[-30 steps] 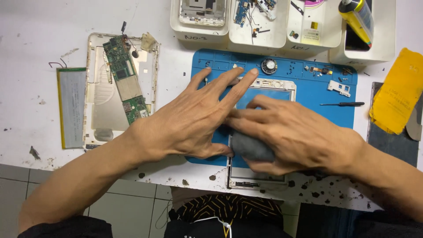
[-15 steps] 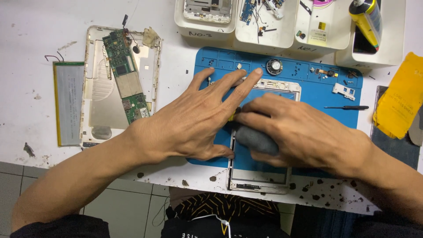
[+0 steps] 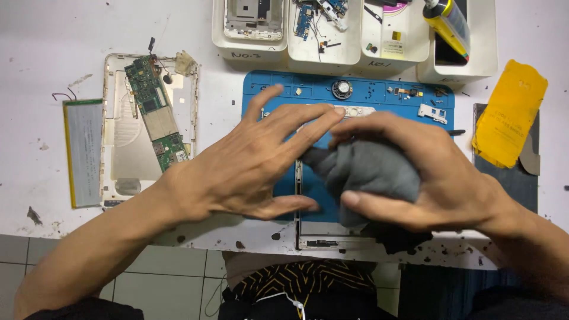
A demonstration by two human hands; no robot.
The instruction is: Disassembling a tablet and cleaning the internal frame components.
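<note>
- We see the right hand (image 3: 438, 184) clutching a bunched grey cloth (image 3: 367, 169), pressing it onto a white-framed tablet screen panel (image 3: 314, 228).
- The left hand (image 3: 255, 166) lies open, fingers spread flat on the panel beside the cloth.
- The panel rests on a blue rubber work mat (image 3: 355, 92).
- Further left sits an opened tablet shell with a green circuit board (image 3: 155, 115).

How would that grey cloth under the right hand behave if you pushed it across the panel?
The crumpled grey cloth looks soft and floppy: it bunches in folds under the right hand, so it would likely deform rather than slide as one piece. It seems light for its bulk. Unlikely to roll or slip; the flat white-framed panel beneath, steadied by the left hand, looks more fragile.
</note>
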